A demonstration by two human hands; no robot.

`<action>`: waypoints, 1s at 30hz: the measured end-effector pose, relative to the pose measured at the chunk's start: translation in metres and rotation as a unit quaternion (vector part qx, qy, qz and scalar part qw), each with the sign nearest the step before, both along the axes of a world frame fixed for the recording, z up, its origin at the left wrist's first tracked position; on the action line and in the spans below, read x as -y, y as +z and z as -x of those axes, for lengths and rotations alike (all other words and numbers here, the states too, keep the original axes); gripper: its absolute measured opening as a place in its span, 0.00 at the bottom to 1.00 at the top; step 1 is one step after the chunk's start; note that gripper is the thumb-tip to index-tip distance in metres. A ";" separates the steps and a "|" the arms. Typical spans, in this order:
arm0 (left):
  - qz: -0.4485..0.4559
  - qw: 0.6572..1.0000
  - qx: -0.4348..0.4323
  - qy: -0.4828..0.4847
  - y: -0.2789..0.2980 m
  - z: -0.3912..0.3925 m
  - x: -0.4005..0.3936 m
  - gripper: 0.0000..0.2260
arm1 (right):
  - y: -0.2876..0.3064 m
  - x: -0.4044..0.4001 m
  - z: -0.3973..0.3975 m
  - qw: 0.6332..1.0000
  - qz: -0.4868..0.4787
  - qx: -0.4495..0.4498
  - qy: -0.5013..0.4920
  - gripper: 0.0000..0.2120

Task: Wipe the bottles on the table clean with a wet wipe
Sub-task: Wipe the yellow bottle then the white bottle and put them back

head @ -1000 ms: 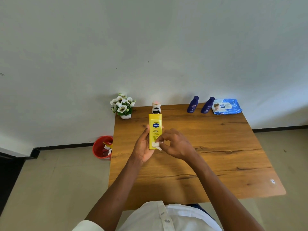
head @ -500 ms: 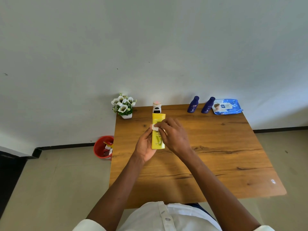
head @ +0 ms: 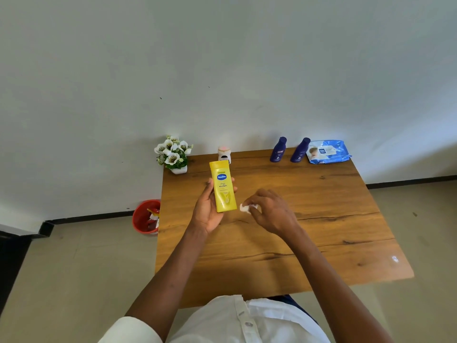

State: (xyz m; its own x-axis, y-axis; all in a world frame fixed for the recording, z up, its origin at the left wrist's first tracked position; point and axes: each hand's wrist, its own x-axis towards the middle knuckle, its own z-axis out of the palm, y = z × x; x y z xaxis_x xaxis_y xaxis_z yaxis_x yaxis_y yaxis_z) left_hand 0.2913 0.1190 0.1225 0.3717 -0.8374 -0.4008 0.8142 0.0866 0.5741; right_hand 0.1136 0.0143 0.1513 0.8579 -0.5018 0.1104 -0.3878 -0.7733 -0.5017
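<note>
2 hands work above the middle of the wooden table point(head: 321, 219). The left hand point(head: 207, 214) grips the yellow bottle point(head: 222, 186) from behind and below, thumb along its left edge and fingertips curled round its right edge, so the bottle stands nearly upright with its blue label facing the camera and its cap toward the top of the frame. The right hand point(head: 269, 214) sits just right of the bottle's lower end, apart from it, fingers curled and pinching a small crumpled white wet wipe point(head: 246, 208) at their tips; the wipe is just beside the bottle's lower right corner without touching it.

Along the far edge of the table, in the upper middle of the frame, a small white bottle with a pink cap point(head: 224, 154) stands right behind the yellow bottle's top. Further right stand 2 dark blue bottles point(head: 278, 149) point(head: 299, 150) side by side, and just right of them lies a blue pack of wet wipes point(head: 329, 152), flat, its flap closed as far as can be seen. At the far left corner of the table sits a small white pot of white flowers point(head: 174, 154).

On the floor left of the table, at the middle left of the frame, a red bin point(head: 141, 219) holds some red and white scraps, too small to tell apart.
</note>
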 end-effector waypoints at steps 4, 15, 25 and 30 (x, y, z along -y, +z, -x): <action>0.002 1.000 0.008 -0.018 -0.002 0.007 0.016 0.24 | 0.001 0.018 0.012 0.953 -0.236 0.103 -0.160 0.07; -0.093 0.985 0.134 -0.050 -0.021 0.023 0.098 0.21 | -0.013 0.055 0.033 0.640 -0.644 0.244 -0.342 0.06; -0.220 0.949 0.225 0.004 -0.049 0.019 0.174 0.15 | -0.043 0.103 0.048 0.661 -0.643 0.191 -0.338 0.05; -0.296 0.901 0.316 0.013 -0.061 0.005 0.217 0.16 | -0.059 0.127 0.050 0.651 -0.651 0.169 -0.351 0.06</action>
State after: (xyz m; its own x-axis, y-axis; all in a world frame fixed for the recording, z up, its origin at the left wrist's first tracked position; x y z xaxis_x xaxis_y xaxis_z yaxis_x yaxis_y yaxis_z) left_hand 0.2864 -0.0978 0.0614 0.6990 -0.5337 -0.4760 0.3107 -0.3729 0.8743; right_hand 0.0635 -0.1126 0.0921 0.4031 -0.6134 -0.6792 -0.1143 0.7026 -0.7024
